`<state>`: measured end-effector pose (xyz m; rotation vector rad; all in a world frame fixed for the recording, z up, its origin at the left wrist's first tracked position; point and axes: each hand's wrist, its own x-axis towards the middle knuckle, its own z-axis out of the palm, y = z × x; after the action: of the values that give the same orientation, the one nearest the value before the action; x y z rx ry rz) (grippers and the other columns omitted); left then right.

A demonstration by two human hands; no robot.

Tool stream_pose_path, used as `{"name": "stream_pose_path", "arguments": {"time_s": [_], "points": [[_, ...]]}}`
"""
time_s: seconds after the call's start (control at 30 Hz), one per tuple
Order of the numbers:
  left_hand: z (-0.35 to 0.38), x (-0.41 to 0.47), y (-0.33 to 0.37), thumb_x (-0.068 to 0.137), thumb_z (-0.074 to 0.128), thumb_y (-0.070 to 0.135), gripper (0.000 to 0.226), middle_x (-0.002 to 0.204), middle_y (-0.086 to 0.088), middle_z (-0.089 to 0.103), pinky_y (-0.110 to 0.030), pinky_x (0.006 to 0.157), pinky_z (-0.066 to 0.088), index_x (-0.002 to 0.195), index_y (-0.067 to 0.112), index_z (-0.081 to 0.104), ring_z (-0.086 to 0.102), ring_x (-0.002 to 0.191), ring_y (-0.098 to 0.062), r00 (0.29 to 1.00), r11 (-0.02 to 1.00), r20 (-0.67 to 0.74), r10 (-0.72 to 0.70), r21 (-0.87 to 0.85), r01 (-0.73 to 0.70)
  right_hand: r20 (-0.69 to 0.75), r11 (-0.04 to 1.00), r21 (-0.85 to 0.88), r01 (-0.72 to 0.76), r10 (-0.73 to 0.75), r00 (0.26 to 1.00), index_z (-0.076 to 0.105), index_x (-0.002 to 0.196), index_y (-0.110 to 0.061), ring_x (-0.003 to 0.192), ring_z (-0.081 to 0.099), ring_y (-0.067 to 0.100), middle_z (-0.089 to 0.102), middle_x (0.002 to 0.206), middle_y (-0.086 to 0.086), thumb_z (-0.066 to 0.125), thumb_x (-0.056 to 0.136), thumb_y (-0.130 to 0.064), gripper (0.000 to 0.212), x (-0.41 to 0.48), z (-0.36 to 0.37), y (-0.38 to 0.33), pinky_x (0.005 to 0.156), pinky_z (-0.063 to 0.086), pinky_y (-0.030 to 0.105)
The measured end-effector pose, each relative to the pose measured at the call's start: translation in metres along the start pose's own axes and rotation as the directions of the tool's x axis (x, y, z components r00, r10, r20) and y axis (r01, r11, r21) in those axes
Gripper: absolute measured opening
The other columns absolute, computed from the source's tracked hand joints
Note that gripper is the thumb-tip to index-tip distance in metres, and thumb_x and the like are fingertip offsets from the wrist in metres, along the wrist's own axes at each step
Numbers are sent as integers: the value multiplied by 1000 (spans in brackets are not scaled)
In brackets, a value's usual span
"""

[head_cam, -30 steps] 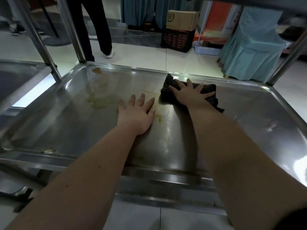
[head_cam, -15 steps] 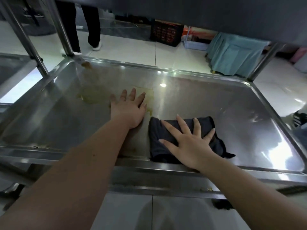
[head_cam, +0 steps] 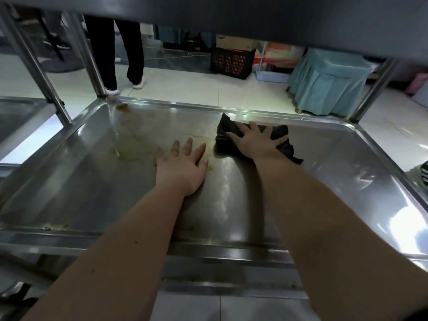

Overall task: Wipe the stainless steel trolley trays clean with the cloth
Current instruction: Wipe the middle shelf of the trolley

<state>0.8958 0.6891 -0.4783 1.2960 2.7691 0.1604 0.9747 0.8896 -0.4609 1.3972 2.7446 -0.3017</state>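
My right hand (head_cam: 257, 144) lay flat with fingers spread, pressing the dark cloth (head_cam: 284, 136) down near the far rim of the tray (head_cam: 335, 172). My left hand (head_cam: 180, 169) rested flat and empty just beside it. A yellowish smear (head_cam: 129, 155) sat to the left, reaching my left fingertips. I judged my bare palm could track that residue about, or the bunched cloth could merely spread it.
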Motion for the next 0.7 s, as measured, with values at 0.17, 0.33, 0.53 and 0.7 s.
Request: {"name": "stream_pose_path", "arguments": {"time_s": [0.17,0.33,0.53,0.7], "points": [[1,1,2,100,12,54,54,164,10,-1,-59,116,1,153,47,5,-2,151,-22,1000,1000,-15,-4,-6,4,0,990,18,-141,141,990,13,150,-53,147,-2,41,7,163,-11,19,87,-81,69,-12,-16,89,99,-7,82],[2,2,4,99,11,56,55,164,8,-2,-61,115,0,153,46,3,-2,151,-25,1000,1000,-18,-3,23,4,25,975,56,-213,212,977,8,150,-54,147,-7,41,0,163,-15,20,86,-81,70,-20,-19,99,102,-7,80],[3,3,1,100,14,56,60,164,8,-3,-59,116,1,156,37,3,-3,151,-21,1000,1000,-18,-23,7,23,11,985,-30,172,-172,985,11,150,-54,147,-8,43,3,164,-11,22,90,-77,65,-17,8,-40,101,-9,80],[3,2,2,99,14,57,61,164,8,-5,-58,117,1,155,38,3,-5,151,-22,1000,1000,-11,-24,-7,24,-17,995,19,95,-94,995,19,149,-51,148,-5,38,9,163,-11,28,91,-74,63,-18,-4,11,102,-6,80]]}}
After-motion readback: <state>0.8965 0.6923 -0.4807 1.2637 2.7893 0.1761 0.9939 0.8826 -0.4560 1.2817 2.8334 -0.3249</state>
